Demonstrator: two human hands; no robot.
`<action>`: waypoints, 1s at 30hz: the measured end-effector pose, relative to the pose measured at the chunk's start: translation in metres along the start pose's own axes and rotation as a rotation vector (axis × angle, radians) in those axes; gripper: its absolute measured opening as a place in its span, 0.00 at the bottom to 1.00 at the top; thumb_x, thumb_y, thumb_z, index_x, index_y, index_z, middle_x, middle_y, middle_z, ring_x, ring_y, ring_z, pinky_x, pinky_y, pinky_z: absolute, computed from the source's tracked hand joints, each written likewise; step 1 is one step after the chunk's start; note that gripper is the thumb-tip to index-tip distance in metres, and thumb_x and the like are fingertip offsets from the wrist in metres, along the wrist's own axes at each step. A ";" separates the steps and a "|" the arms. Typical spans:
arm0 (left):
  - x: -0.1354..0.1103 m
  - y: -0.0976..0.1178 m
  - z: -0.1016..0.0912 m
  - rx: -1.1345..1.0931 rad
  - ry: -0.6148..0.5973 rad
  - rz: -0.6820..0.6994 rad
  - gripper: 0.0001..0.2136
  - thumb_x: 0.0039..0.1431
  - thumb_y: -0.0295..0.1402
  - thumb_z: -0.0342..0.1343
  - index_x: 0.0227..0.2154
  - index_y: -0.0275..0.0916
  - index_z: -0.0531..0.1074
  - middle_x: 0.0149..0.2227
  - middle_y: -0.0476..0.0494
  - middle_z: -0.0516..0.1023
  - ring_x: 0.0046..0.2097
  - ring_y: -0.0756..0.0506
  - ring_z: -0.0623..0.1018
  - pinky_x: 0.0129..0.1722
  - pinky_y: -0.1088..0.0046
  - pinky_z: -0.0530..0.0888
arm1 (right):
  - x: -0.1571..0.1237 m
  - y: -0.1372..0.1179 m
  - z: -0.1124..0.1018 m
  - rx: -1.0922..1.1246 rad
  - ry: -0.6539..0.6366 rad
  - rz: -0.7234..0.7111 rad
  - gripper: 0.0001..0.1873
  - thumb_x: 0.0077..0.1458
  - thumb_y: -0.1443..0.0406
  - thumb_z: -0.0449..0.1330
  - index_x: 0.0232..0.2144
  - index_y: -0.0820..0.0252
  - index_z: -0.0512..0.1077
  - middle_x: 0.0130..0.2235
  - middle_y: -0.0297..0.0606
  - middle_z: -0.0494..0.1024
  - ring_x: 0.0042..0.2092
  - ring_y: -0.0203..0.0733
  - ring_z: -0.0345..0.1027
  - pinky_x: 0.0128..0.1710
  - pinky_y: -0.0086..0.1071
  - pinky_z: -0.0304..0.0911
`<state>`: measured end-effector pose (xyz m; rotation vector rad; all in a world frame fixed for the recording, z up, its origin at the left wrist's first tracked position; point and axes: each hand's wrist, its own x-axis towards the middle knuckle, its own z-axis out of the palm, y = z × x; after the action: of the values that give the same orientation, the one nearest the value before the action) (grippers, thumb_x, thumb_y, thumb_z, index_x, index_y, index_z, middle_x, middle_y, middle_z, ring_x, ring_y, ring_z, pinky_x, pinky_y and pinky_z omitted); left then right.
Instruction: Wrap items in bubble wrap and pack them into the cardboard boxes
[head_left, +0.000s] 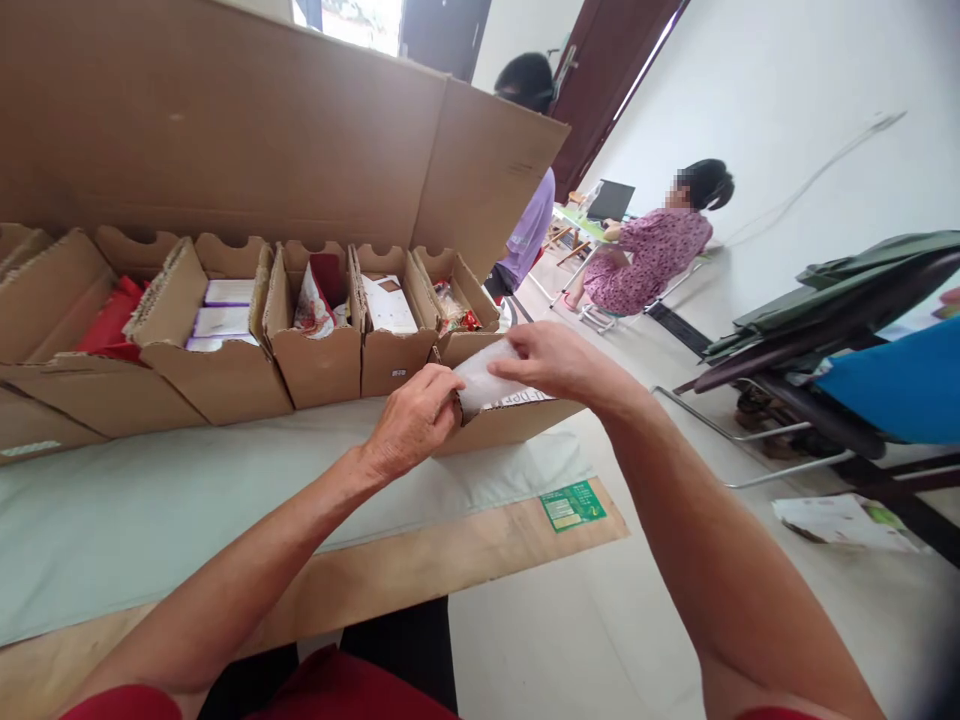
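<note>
My left hand (pixel 412 420) and my right hand (pixel 551 360) both pinch a small clear plastic bag (pixel 484 378) over the right end of the work surface. The left fingers close on the bag's near edge, the right fingers on its far edge. Just under the bag lies a low cardboard box (pixel 510 420) with printed lettering. Behind it stands a row of open cardboard bins (pixel 315 365) holding white packets, red items and wrapped pieces.
A tall cardboard sheet (pixel 225 130) stands behind the bins. A pale sheet (pixel 187 500) covers the wooden board (pixel 465 545), which bears a green label (pixel 572 505). Two people sit at a small table at the back right. Folded chairs (pixel 825 330) and a paper (pixel 840 520) lie to the right.
</note>
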<state>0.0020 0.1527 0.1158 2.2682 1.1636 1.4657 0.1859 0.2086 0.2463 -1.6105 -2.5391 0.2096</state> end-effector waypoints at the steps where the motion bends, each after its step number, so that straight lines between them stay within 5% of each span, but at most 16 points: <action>1: 0.000 -0.001 0.000 0.000 0.009 -0.002 0.12 0.60 0.20 0.49 0.42 0.40 0.72 0.44 0.42 0.76 0.44 0.46 0.77 0.46 0.70 0.74 | 0.006 -0.008 -0.002 0.037 -0.079 -0.015 0.13 0.51 0.63 0.61 0.19 0.58 0.65 0.19 0.29 0.65 0.24 0.33 0.57 0.24 0.30 0.45; 6: 0.000 -0.006 0.000 -0.033 0.021 -0.006 0.13 0.57 0.18 0.49 0.41 0.39 0.72 0.43 0.42 0.76 0.45 0.45 0.77 0.46 0.69 0.75 | 0.026 -0.026 0.016 -0.065 -0.288 0.062 0.09 0.54 0.65 0.61 0.23 0.61 0.74 0.19 0.33 0.72 0.24 0.38 0.67 0.25 0.29 0.54; 9: -0.001 -0.008 0.000 -0.014 0.005 -0.015 0.14 0.57 0.18 0.49 0.40 0.41 0.71 0.43 0.42 0.76 0.46 0.44 0.77 0.47 0.68 0.75 | 0.022 -0.027 0.030 -0.269 -0.258 0.077 0.07 0.55 0.63 0.64 0.30 0.62 0.78 0.27 0.40 0.78 0.31 0.45 0.73 0.29 0.31 0.58; 13: -0.001 -0.007 0.001 0.010 0.007 -0.032 0.14 0.56 0.18 0.49 0.40 0.41 0.71 0.43 0.43 0.77 0.46 0.45 0.77 0.47 0.69 0.74 | 0.013 -0.029 0.029 -0.360 -0.143 0.034 0.17 0.59 0.55 0.64 0.45 0.60 0.78 0.37 0.46 0.82 0.42 0.55 0.76 0.36 0.36 0.63; 18: 0.001 -0.006 0.004 0.007 0.045 -0.014 0.14 0.56 0.18 0.49 0.40 0.40 0.72 0.42 0.43 0.77 0.45 0.45 0.77 0.46 0.70 0.74 | 0.015 -0.039 0.025 -0.417 -0.251 0.023 0.08 0.58 0.61 0.64 0.37 0.58 0.81 0.37 0.46 0.83 0.45 0.55 0.77 0.40 0.37 0.65; 30: 0.006 0.000 0.010 0.062 0.080 0.041 0.13 0.58 0.19 0.50 0.41 0.39 0.73 0.42 0.41 0.78 0.46 0.44 0.78 0.47 0.68 0.75 | 0.033 -0.037 0.037 -0.269 -0.399 -0.013 0.12 0.54 0.68 0.64 0.40 0.66 0.82 0.39 0.52 0.84 0.42 0.52 0.79 0.38 0.32 0.65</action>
<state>0.0115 0.1590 0.1153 2.3066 1.2078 1.5702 0.1328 0.2212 0.2177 -1.8000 -2.9860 0.2151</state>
